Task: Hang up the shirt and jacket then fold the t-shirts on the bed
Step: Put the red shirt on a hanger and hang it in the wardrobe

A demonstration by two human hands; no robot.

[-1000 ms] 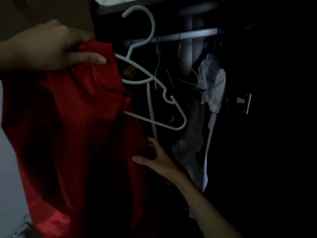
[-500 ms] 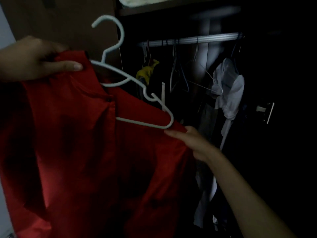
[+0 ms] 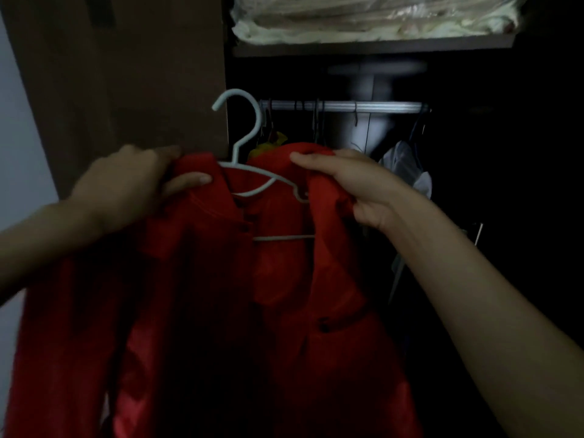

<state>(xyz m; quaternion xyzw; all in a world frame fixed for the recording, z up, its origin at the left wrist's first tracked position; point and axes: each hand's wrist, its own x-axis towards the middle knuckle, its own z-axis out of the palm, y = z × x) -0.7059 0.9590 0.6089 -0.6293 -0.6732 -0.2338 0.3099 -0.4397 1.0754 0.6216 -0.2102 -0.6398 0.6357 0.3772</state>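
A dim open wardrobe [image 3: 474, 216] fills the background. In front of it hangs a red shirt [image 3: 240, 311], draped over a pale plastic hanger [image 3: 249, 172] whose hook rises free above the collar. The left hand [image 3: 126, 188] pinches the shirt's left shoulder between thumb and curled fingers; the right hand [image 3: 357, 188] grips the other shoulder likewise. Behind runs a metal rail [image 3: 344, 106] with what seems a white garment [image 3: 407, 169] and a yellow garment [image 3: 271, 143]. Bagged bedding [image 3: 379, 17] sits on the shelf [image 3: 373, 49] above.

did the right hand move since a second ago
Yes. The right hand rose from low beside the shirt to grip its shoulder, nearer the rail.
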